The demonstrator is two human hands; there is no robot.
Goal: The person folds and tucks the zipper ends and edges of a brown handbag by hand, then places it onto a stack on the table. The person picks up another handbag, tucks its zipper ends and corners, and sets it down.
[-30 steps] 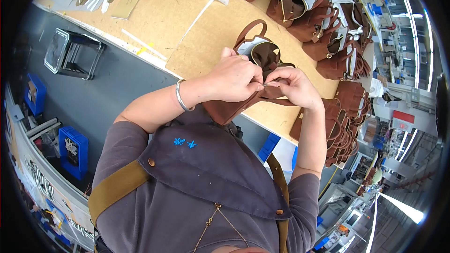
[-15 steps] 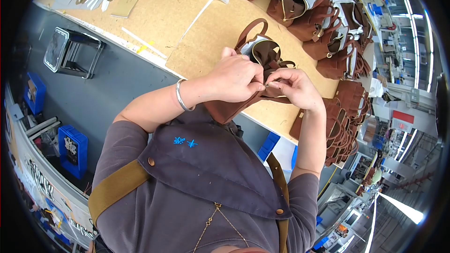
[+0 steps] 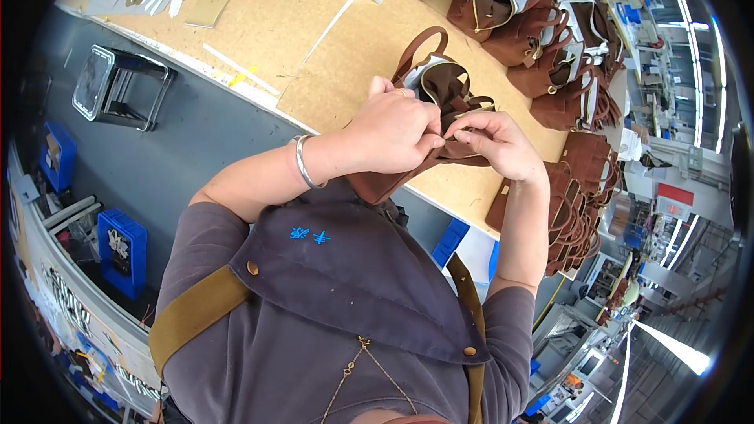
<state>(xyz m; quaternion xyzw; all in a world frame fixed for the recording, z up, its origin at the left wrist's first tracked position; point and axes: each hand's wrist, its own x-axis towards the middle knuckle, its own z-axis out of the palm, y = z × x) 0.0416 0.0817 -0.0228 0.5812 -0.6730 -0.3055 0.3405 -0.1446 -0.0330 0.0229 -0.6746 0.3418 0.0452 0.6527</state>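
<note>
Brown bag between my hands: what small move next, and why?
Perhaps ease the left hand slightly aside, with the right hand steadying the brown bag: both hands' fingertips nearly meet at it and cover the spot, so its state can't be checked.

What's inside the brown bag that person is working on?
The bag shows pale lining and dark brown material at its mouth. The left hand and right hand cover its near side; anything deeper down can't be seen.
</note>
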